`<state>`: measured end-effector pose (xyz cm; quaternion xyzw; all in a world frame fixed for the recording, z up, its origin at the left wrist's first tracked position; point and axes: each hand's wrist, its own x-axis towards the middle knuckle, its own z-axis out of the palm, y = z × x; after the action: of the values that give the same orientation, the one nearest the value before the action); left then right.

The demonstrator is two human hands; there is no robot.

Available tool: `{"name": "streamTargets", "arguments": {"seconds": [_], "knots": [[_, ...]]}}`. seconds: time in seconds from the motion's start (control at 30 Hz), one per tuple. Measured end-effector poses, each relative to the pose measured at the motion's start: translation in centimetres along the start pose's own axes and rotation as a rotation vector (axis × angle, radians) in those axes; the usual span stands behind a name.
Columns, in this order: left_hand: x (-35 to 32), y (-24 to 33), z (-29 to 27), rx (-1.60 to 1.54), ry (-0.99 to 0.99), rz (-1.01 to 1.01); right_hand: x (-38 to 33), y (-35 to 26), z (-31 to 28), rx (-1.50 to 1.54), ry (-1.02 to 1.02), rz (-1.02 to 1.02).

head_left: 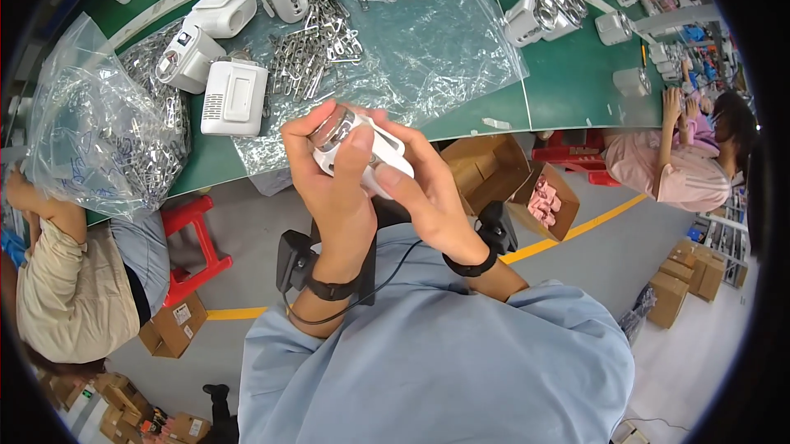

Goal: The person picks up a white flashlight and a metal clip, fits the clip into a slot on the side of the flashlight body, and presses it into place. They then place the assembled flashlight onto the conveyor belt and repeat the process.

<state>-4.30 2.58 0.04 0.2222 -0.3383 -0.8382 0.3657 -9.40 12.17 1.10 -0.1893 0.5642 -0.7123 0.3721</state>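
Note:
Close to my chest, in front of the table edge, both hands hold one white plastic housing [385, 149] with a shiny, see-through rounded end. My left hand [329, 185] wraps round its left side, thumb laid over the top. From the right, my right hand [432, 197] grips it with the thumb pressed on its near face. The fingers hide much of the housing's sides and underside. Beyond my left hand lies a vented white housing [234, 98], with another white housing [189, 59] behind it. A heap of small metal clips [317, 53] rests on a clear plastic sheet [428, 53].
A clear bag of metal parts [123, 131] lies at the table's left edge. Several white housings [535, 16] stand at the far right. Below the table are open cardboard boxes [485, 168] and a red stool [193, 238]. People [671, 168] sit on both sides.

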Motion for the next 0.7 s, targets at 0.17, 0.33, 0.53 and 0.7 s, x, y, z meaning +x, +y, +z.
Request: {"name": "streamTargets", "arguments": {"seconds": [0.17, 0.33, 0.53, 0.7], "knots": [[-0.4, -0.9, -0.9, 0.172, -0.049, 0.199, -0.3, 2.2, 1.5, 0.140, 0.044, -0.015], [-1.6, -1.1, -1.3, 0.230, -0.070, 0.246, -0.9, 3.5, 2.5, 0.421, 0.120, -0.088], [-2.5, -1.2, -1.3, 0.157, 0.020, 0.133, -1.0, 4.2, 2.7, 0.399, 0.147, -0.117], [-2.4, -0.3, -0.8, 0.025, 0.065, -0.015, -1.1, 3.3, 2.1, 0.164, 0.120, -0.138]]}}
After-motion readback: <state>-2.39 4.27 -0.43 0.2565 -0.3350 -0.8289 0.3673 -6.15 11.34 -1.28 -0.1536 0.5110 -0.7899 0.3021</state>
